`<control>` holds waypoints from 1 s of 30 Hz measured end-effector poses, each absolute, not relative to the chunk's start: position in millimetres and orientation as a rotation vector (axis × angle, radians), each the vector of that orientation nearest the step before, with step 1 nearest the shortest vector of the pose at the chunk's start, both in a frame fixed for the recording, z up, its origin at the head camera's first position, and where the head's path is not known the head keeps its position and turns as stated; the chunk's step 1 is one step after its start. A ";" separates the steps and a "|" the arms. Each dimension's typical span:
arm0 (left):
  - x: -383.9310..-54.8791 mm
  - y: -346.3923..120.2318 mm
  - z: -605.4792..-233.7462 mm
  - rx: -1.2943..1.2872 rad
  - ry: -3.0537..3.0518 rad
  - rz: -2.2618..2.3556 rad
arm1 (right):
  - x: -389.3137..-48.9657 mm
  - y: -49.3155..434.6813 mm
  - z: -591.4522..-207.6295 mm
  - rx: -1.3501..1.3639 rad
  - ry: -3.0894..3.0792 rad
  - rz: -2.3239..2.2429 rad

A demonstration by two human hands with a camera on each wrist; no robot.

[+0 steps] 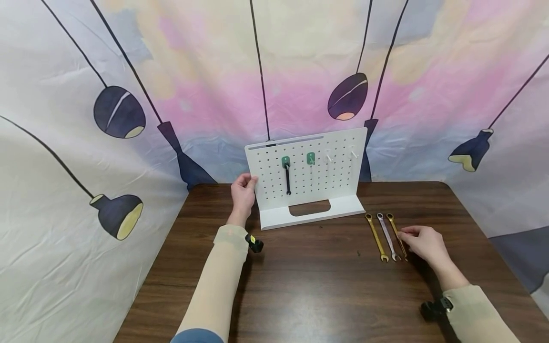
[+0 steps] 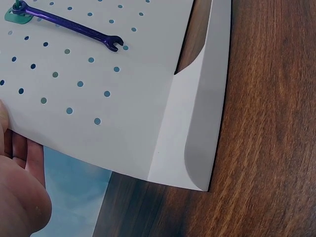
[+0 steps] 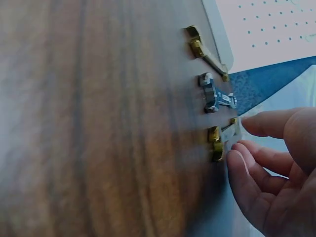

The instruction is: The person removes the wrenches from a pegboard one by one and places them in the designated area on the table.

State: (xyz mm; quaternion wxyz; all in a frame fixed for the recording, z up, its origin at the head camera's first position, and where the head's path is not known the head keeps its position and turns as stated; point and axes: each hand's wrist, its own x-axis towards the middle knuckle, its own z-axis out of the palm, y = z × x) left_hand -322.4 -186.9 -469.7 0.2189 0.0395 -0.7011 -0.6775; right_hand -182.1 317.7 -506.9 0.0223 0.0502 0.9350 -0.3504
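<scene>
My left hand (image 1: 243, 194) grips the left edge of a white pegboard (image 1: 274, 183), thumb on the front and fingers behind it. A dark purple wrench (image 1: 288, 180) hangs on the board from a green-backed hook (image 1: 286, 162). On the table to the right of the board lie a gold wrench (image 1: 376, 237), a silver wrench (image 1: 388, 237) and a second gold wrench (image 1: 396, 234). My right hand (image 1: 424, 245) is at this rightmost wrench, its thumb and forefinger pinching the shaft from either side. In the right wrist view the fingers partly hide that wrench (image 3: 216, 143).
Another green-backed hook (image 1: 310, 158) and two white hooks (image 1: 329, 156) sit on the board, with nothing hung on them. The brown wooden table (image 1: 317, 286) meets a painted cloth backdrop (image 1: 206, 71) behind the board.
</scene>
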 end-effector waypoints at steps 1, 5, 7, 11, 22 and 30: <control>-322.2 -187.1 -470.0 0.111 -1.940 -1.876 | -182.2 317.2 -506.2 0.157 2.902 -1.096; -322.2 -187.3 -470.8 0.116 -1.933 -1.875 | -185.2 313.5 -501.6 0.150 2.942 -1.137; -322.3 -187.2 -470.9 0.119 -1.931 -1.872 | -188.1 310.6 -498.5 0.142 2.961 -1.154; -322.3 -186.8 -470.7 0.124 -1.924 -1.880 | -194.3 299.3 -493.6 0.151 2.980 -1.205; -322.7 -187.2 -469.4 0.119 -1.931 -1.877 | -213.4 240.5 -490.5 0.058 2.827 -1.505; -322.7 -187.1 -469.5 0.126 -1.940 -1.882 | -245.5 183.4 -510.0 -0.084 2.447 -1.831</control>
